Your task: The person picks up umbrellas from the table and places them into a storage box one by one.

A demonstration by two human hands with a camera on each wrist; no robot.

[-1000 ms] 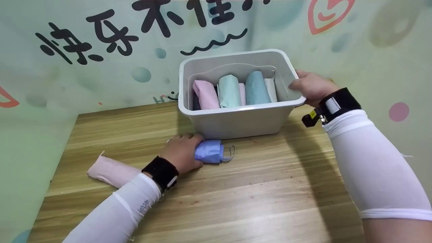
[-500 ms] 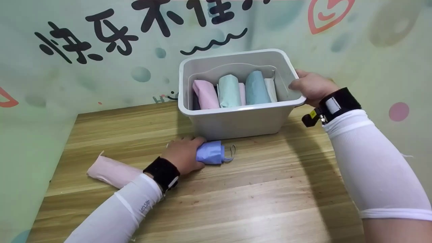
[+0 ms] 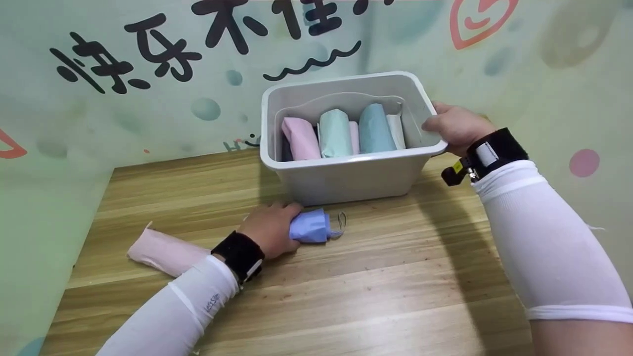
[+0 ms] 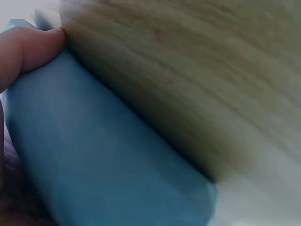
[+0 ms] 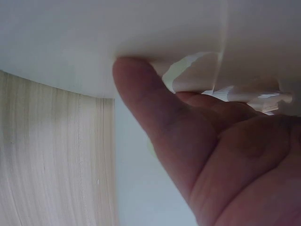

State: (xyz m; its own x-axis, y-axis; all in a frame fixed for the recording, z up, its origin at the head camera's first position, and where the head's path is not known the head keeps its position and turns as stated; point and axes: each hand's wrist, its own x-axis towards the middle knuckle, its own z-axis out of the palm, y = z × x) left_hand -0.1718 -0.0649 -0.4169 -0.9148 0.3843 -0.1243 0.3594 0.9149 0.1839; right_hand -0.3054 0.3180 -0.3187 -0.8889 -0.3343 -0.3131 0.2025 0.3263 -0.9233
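On the table in front of a light grey bin point(image 3: 348, 182), my left hand point(image 3: 269, 230) grips a small blue folding umbrella point(image 3: 310, 226). A grey cord loop sticks out at its right end. In the left wrist view the thumb point(image 4: 40, 49) lies along the umbrella's fabric point(image 4: 103, 141), beside the wood. My right hand point(image 3: 459, 127) holds the bin by its right end, thumb on the wall and fingers tucked beneath the rim. The right wrist view has that thumb point(image 5: 150, 103) pressed on the pale plastic.
Inside the bin stand several rolled bundles: a pink one point(image 3: 302, 141), a mint one point(image 3: 336, 136), a teal one point(image 3: 376, 129) and paler ones. A pale pink bundle point(image 3: 165, 249) lies at the left, partly under my left forearm. A printed wall point(image 3: 198, 133) rises behind the table.
My left hand and the blue umbrella have shifted slightly to the right and toward me. The bin and my right hand stay in place.
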